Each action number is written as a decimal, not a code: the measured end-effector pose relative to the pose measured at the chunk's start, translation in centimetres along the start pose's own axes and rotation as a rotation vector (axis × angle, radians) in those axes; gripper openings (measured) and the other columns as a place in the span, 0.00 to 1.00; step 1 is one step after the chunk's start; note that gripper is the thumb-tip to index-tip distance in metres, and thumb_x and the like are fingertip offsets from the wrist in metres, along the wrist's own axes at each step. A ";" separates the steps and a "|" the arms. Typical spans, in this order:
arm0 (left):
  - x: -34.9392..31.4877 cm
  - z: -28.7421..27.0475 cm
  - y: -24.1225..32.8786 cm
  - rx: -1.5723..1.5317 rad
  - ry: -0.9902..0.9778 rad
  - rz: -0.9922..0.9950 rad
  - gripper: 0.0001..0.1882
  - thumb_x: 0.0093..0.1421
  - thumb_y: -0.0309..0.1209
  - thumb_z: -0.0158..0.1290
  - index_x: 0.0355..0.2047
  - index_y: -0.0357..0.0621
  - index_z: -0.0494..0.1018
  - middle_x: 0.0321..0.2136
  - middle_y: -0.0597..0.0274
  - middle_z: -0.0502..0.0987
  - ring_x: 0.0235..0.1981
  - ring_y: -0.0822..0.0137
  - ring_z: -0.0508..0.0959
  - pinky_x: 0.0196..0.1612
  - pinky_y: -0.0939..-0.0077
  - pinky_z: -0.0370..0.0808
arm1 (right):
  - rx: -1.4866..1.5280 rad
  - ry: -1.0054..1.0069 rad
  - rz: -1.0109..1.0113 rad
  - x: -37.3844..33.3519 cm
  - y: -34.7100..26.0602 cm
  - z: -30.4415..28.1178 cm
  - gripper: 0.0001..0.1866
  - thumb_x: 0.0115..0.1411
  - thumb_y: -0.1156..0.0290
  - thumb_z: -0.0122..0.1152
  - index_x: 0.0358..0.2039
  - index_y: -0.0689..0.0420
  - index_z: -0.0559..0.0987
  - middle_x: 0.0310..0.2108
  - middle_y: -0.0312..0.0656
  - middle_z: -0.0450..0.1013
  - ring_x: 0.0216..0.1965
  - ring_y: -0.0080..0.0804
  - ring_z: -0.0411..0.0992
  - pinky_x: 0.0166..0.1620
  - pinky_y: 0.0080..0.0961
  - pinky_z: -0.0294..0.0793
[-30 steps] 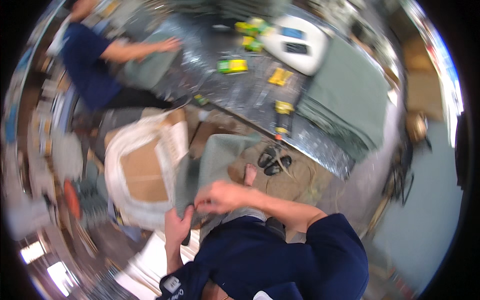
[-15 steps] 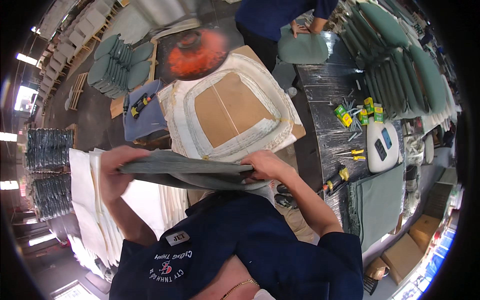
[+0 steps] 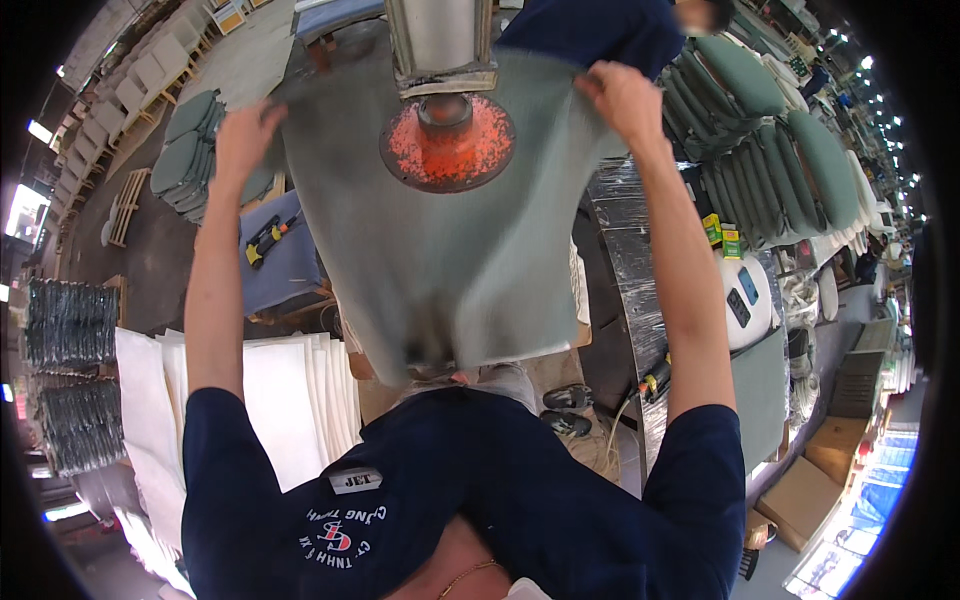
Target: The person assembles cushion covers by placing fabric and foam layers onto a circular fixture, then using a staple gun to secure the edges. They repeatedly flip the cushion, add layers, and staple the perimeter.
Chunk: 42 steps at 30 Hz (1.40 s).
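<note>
A grey-green fabric sheet [image 3: 450, 265] is spread wide in front of me, slightly blurred, its near edge drooping toward my waist. At its far left corner my left hand [image 3: 245, 140] pinches the edge. The far right corner is gripped by my right hand [image 3: 628, 105], with that arm stretched out. A round red-orange disc [image 3: 450, 165] with worn paint, under a grey metal column [image 3: 442, 45], shows in front of the cloth's far part. The cloth hides most of the pale stack beneath; only slivers of its side show.
On the left, a blue-covered stand [image 3: 280, 280] holds a yellow-black tool [image 3: 268, 242], near white sheets [image 3: 290, 395]. To the right, a plastic-wrapped table [image 3: 630, 235] bears a white pad [image 3: 748, 310] and green cushions [image 3: 770, 180]. A co-worker's dark blue shirt [image 3: 590, 35] is beyond.
The cloth was bunched in both hands near my waist. Both arms have reached forward and apart, opening it out over the pale stack. The view has shifted too.
</note>
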<state>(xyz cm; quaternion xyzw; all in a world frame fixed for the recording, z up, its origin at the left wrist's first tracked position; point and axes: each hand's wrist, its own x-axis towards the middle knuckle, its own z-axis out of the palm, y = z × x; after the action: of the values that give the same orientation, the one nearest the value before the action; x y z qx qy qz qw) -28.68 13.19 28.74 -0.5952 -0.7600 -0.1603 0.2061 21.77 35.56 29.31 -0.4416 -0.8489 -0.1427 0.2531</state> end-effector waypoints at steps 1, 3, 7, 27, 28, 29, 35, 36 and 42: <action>2.7 -0.9 0.4 -0.011 0.101 -0.018 0.19 0.66 0.48 0.56 0.49 0.51 0.81 0.34 0.43 0.82 0.38 0.40 0.81 0.42 0.50 0.77 | -0.009 0.131 0.048 1.6 1.1 -0.9 0.15 0.64 0.51 0.64 0.42 0.46 0.85 0.37 0.40 0.82 0.40 0.47 0.81 0.41 0.41 0.80; 7.0 -3.3 -1.1 -0.033 0.278 0.003 0.17 0.68 0.45 0.54 0.51 0.54 0.81 0.35 0.45 0.83 0.38 0.43 0.82 0.41 0.53 0.78 | 0.117 0.347 0.119 3.6 1.4 -2.8 0.14 0.64 0.53 0.65 0.44 0.45 0.85 0.38 0.40 0.82 0.41 0.47 0.81 0.41 0.40 0.80; 8.2 -7.2 1.0 -0.289 0.221 -0.055 0.15 0.69 0.33 0.51 0.53 0.57 0.81 0.38 0.47 0.83 0.38 0.52 0.85 0.41 0.61 0.77 | 0.328 0.354 0.062 1.5 4.2 -4.1 0.12 0.63 0.61 0.66 0.47 0.45 0.85 0.37 0.41 0.83 0.39 0.46 0.81 0.40 0.39 0.80; -33.2 11.0 -1.0 -0.920 -0.987 -0.356 0.27 0.47 0.10 0.42 0.45 0.33 0.83 0.52 0.49 0.82 0.65 0.54 0.72 0.70 0.65 0.62 | 0.523 -0.469 0.290 -37.4 -3.9 7.9 0.19 0.60 0.73 0.59 0.51 0.49 0.84 0.49 0.45 0.81 0.48 0.49 0.78 0.56 0.40 0.75; -34.1 11.6 -1.2 -0.891 -0.957 -0.384 0.25 0.53 0.15 0.47 0.50 0.35 0.80 0.50 0.48 0.83 0.63 0.55 0.74 0.69 0.65 0.64 | 0.594 -0.541 0.364 -38.4 -3.6 8.0 0.19 0.60 0.71 0.60 0.53 0.50 0.83 0.50 0.46 0.81 0.50 0.49 0.78 0.57 0.40 0.75; -34.8 12.5 -1.1 -0.865 -0.913 -0.409 0.23 0.58 0.19 0.53 0.56 0.36 0.78 0.48 0.48 0.83 0.61 0.56 0.75 0.67 0.65 0.66 | 0.659 -0.603 0.430 -38.5 -2.9 8.2 0.20 0.60 0.69 0.62 0.54 0.51 0.82 0.51 0.46 0.80 0.51 0.49 0.78 0.58 0.40 0.75; -36.8 21.6 -2.0 -0.879 -0.483 -1.038 0.48 0.63 0.58 0.60 0.70 0.36 0.59 0.61 0.44 0.73 0.55 0.55 0.78 0.60 0.64 0.71 | 0.750 -0.456 1.063 -38.0 -2.2 13.5 0.40 0.58 0.45 0.69 0.63 0.61 0.74 0.55 0.63 0.76 0.58 0.52 0.75 0.58 0.40 0.75; -35.4 22.9 0.3 -0.911 -0.604 -1.159 0.49 0.61 0.60 0.62 0.67 0.31 0.63 0.60 0.45 0.74 0.53 0.56 0.79 0.58 0.64 0.73 | 0.563 -0.474 1.020 -39.8 -1.3 14.5 0.40 0.57 0.44 0.70 0.61 0.61 0.75 0.52 0.61 0.77 0.56 0.53 0.76 0.57 0.41 0.76; -34.1 23.0 -2.2 -0.728 -0.536 -0.853 0.43 0.59 0.52 0.66 0.61 0.27 0.70 0.50 0.47 0.81 0.49 0.54 0.80 0.56 0.64 0.73 | 0.427 -0.494 1.019 -39.0 -1.4 14.9 0.23 0.58 0.54 0.71 0.45 0.60 0.82 0.38 0.56 0.81 0.43 0.55 0.80 0.48 0.46 0.79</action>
<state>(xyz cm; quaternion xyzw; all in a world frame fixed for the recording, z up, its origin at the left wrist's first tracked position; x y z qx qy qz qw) -26.62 -4.67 -8.32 -0.2908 -0.8527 -0.3225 -0.2903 34.90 15.27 -4.80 -0.7521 -0.5739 0.2770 0.1683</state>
